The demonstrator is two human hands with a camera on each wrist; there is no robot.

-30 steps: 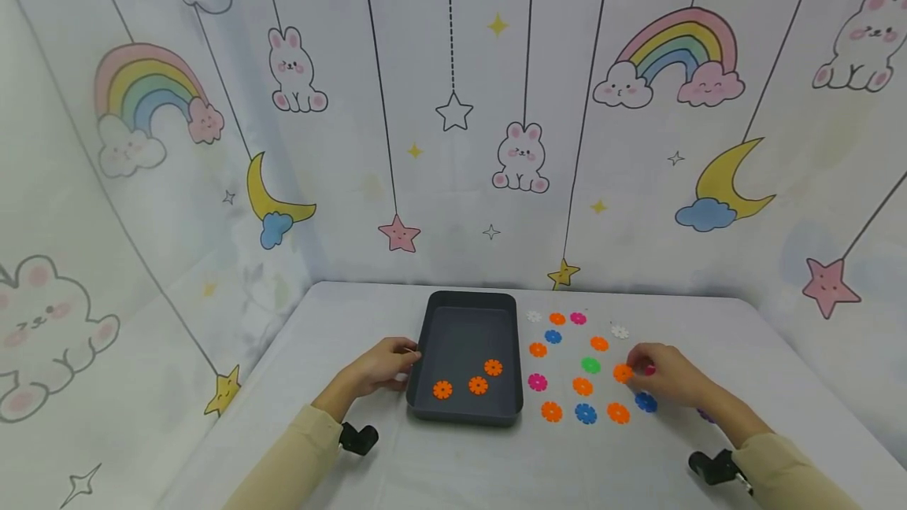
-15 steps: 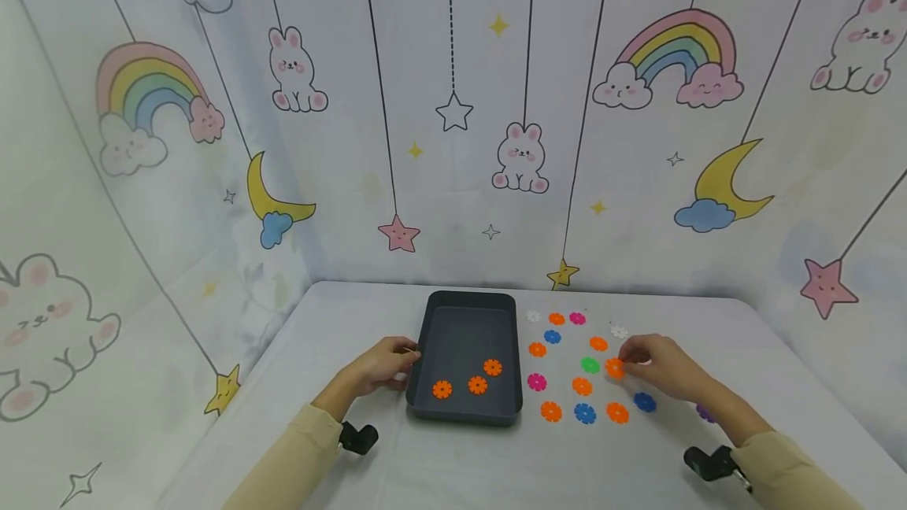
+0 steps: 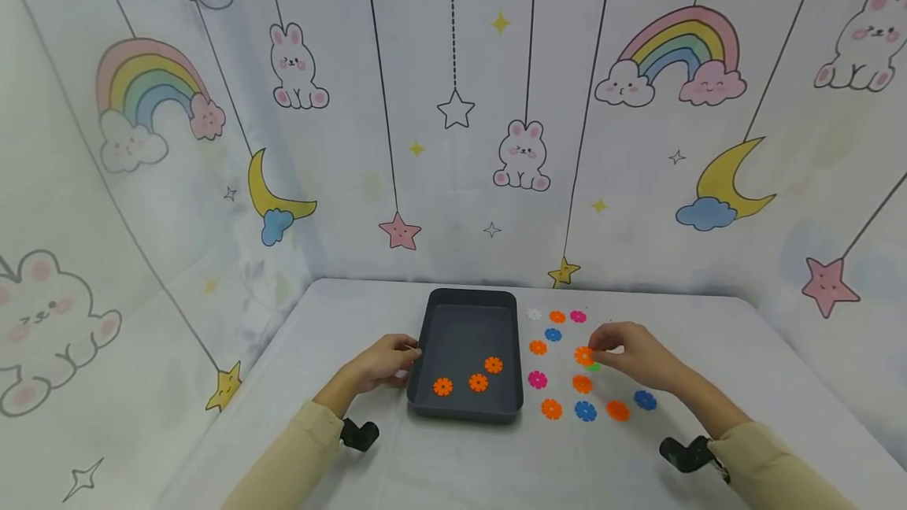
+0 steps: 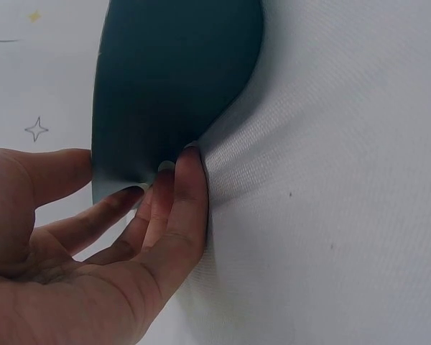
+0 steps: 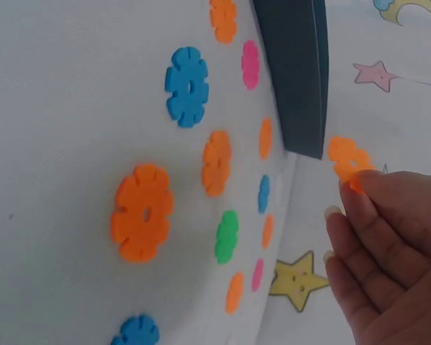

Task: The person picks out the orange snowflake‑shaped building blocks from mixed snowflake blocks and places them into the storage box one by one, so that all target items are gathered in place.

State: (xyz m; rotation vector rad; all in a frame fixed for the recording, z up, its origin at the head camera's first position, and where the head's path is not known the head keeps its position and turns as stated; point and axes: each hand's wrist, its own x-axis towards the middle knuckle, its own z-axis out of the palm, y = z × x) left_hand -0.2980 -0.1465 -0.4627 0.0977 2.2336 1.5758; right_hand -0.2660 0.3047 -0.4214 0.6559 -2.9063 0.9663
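- Orange flower disc (image 5: 348,161) – pinched at its edge between thumb & fingertips of right hand (image 3: 634,352), held up off the table (image 3: 368,313), just right of the dark tray (image 3: 434,313) & above the loose pieces.
- Handling, as I judge it: thin flat plastic, notched rim, v. light, stiff enough not to bend; a light pinch should do. Rim pinch looks right – notches give purchase; face is prob. slick.
- Tray: three orange discs (image 3: 478,383) lie in its near end. Left hand (image 3: 383,364) rests at the left wall, fingers (image 4: 190,187) fairly straight & touching the tray's corner, thumb alongside – steadying, not clamped round it.
- Loose on table right of tray: more orange, blue (image 3: 585,412), pink (image 3: 537,380), white (image 3: 534,315) discs, well apart from each other.
- Hard to make out: green disc (image 3: 594,367) half hidden under the held disc in head view; white disc v. faint vs cloth. Right wrist view crops the hand & shows only the tray's outer wall. Left wrist view shows no tray contents.
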